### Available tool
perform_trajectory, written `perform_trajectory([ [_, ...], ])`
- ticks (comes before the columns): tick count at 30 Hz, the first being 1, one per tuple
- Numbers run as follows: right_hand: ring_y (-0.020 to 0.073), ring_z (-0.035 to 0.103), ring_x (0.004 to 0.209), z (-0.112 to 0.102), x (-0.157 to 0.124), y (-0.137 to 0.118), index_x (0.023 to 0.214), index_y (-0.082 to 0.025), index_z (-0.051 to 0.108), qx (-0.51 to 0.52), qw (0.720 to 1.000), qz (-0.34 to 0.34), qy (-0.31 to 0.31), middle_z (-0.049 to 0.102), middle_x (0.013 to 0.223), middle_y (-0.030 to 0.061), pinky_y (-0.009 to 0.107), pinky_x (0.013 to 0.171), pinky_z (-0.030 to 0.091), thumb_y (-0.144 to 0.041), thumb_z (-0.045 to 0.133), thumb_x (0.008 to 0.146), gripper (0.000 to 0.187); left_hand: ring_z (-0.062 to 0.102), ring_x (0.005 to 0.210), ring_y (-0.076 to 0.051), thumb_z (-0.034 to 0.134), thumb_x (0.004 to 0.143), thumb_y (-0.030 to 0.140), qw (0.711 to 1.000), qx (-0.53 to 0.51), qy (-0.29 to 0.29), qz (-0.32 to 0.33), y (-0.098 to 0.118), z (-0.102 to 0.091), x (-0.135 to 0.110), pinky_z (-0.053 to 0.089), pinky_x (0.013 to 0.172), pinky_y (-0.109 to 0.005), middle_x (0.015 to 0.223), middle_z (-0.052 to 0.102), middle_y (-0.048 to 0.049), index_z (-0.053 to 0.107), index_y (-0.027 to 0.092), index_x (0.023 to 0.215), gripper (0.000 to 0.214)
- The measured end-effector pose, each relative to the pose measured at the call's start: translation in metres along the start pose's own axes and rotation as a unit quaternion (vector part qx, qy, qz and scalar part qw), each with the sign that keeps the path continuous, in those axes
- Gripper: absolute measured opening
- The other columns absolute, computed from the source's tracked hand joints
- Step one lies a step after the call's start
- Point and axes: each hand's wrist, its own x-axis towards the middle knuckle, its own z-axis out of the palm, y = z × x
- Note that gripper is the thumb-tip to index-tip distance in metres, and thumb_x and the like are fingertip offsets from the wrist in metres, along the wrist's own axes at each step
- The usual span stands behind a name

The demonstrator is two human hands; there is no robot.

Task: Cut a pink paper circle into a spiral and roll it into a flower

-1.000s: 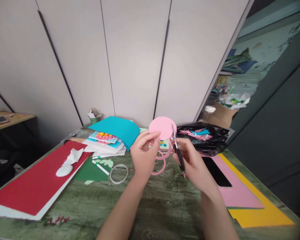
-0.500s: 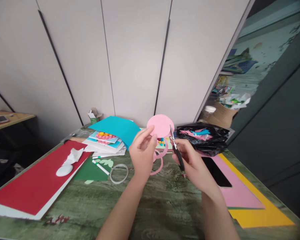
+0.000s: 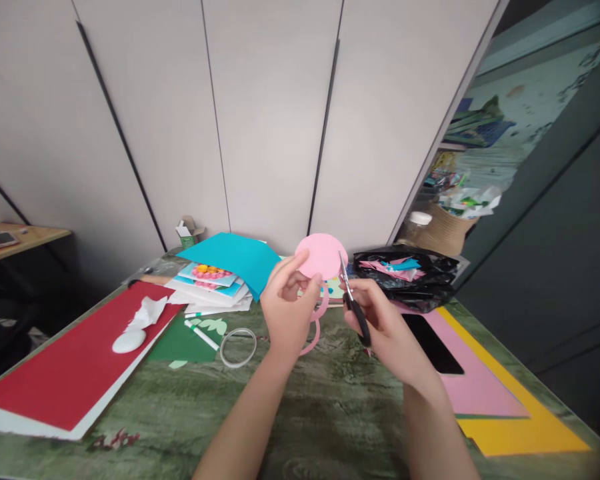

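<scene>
I see the left hand (image 3: 290, 303) pinching a pink paper disc (image 3: 320, 255) above the green table's (image 3: 330, 413) far half; the right hand (image 3: 385, 323) grips black-handled scissors (image 3: 351, 297), blades at the disc's right edge. Nearer, open tabletop runs between red paper (image 3: 90, 367) left and yellow paper (image 3: 525, 437) right.

Pink paper disc (image 3: 323, 253): thin, plain, round to slightly oval; raised near centre of view, broad face showing, lower-left rim partly covered. Scissors (image 3: 353, 304): slim silver blades, black handles; aslant, tips toward eleven o'clock, handles toward five. Blades overlap the disc near its three o'clock edge; how wide they stand is too small to tell. Pink paper strip (image 3: 323, 305): narrow, curling, below the disc toward six o'clock; its join with the disc unclear.
</scene>
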Motion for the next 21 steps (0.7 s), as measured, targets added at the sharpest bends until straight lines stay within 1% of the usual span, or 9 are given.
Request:
perform_trajectory([
  [5,0.0131,0.041,0.062,-0.0010,-0.0001,0.0009,0.111,-0.024,0.044,-0.002,1.000,-0.006,0.023,0.045,0.074,-0.0018,0.024,0.055,0.036,-0.033,0.049,0.086,0.027,0.056,0.071,-0.009,0.065,0.068,0.011,0.999,0.017,-0.019,0.031,0.0045,0.0005,-0.0007,0.051,0.063,-0.022,0.101,0.063,-0.0080,0.067,0.018,0.101,0.033],
  [8,0.0133,0.041,0.061,-0.0016,0.0000,0.0019,0.111,-0.025,0.044,-0.005,1.000,-0.004,0.024,0.046,0.075,-0.0015,0.025,0.055,0.036,-0.033,0.050,0.086,0.027,0.057,0.075,-0.011,0.065,0.068,0.011,0.999,0.018,-0.024,0.041,0.0041,-0.0005,-0.0005,0.050,0.064,-0.022,0.099,0.064,-0.0079,0.067,0.018,0.101,0.034],
  [11,0.0147,0.045,0.066,-0.0018,0.0000,0.0023,0.111,-0.025,0.045,-0.006,1.000,-0.007,0.025,0.050,0.081,0.0002,0.026,0.058,0.038,-0.031,0.050,0.085,0.027,0.058,0.078,-0.012,0.065,0.069,0.012,0.998,0.023,-0.026,0.052,0.0027,-0.0018,-0.0003,0.050,0.067,-0.023,0.101,0.063,-0.0077,0.067,0.019,0.102,0.034],
  [15,0.0168,0.050,0.076,-0.0019,0.0000,0.0014,0.113,-0.026,0.045,-0.003,1.000,-0.009,0.023,0.053,0.088,0.0020,0.027,0.063,0.040,-0.028,0.050,0.085,0.028,0.057,0.075,-0.011,0.065,0.070,0.013,0.998,0.030,-0.021,0.052,0.0023,-0.0025,-0.0005,0.050,0.066,-0.023,0.098,0.064,-0.0073,0.068,0.019,0.097,0.028],
  [18,0.0163,0.050,0.075,-0.0026,-0.0002,0.0015,0.114,-0.026,0.045,0.000,1.000,-0.004,0.014,0.054,0.088,0.0016,0.026,0.062,0.040,-0.027,0.049,0.086,0.029,0.058,0.073,-0.011,0.065,0.070,0.014,0.998,0.027,-0.019,0.045,0.0023,-0.0029,-0.0005,0.050,0.066,-0.023,0.095,0.064,-0.0070,0.070,0.018,0.093,0.023],
  [21,0.0157,0.050,0.073,-0.0037,-0.0008,0.0024,0.114,-0.027,0.045,-0.004,1.000,-0.002,0.008,0.054,0.086,0.0009,0.026,0.061,0.039,-0.027,0.048,0.086,0.028,0.059,0.075,-0.011,0.065,0.072,0.015,0.999,0.016,-0.014,0.043,0.0013,-0.0034,0.0000,0.050,0.068,-0.023,0.093,0.065,-0.0060,0.070,0.019,0.091,0.021],
])
